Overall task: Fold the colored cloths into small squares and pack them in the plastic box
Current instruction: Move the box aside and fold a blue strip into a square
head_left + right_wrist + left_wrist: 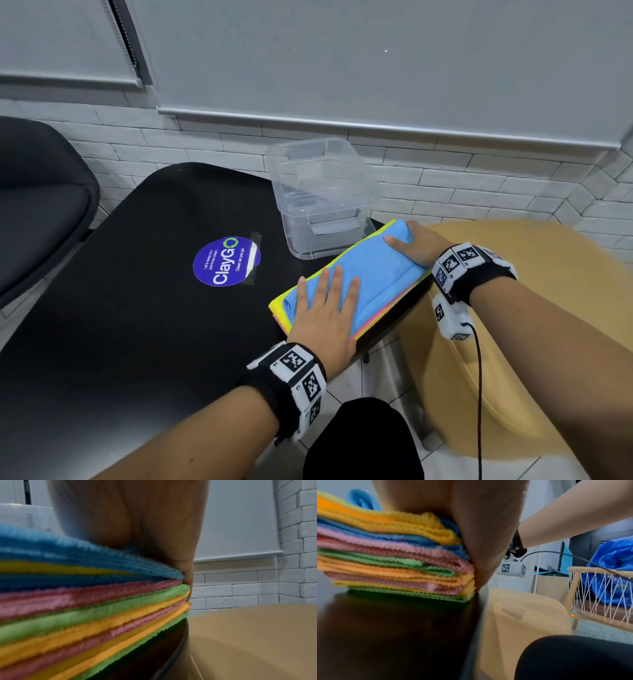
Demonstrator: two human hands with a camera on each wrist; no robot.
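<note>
A stack of colored cloths [356,287] lies at the right edge of the black surface [137,325]. The top one is a blue cloth [376,270], folded long. The left hand [325,311] lies flat on the near end of it, fingers straight. The right hand [416,245] presses flat on the far end. Neither hand grips anything. The clear plastic box [322,195] stands just behind the stack, close to the wall. A round blue sticker [226,260] is stuck on the surface to the left.

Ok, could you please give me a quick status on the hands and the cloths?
Left hand flat on blue cloth; right hand pressing its far end. Stack unfolded. Box empty, unobstructed.
</note>
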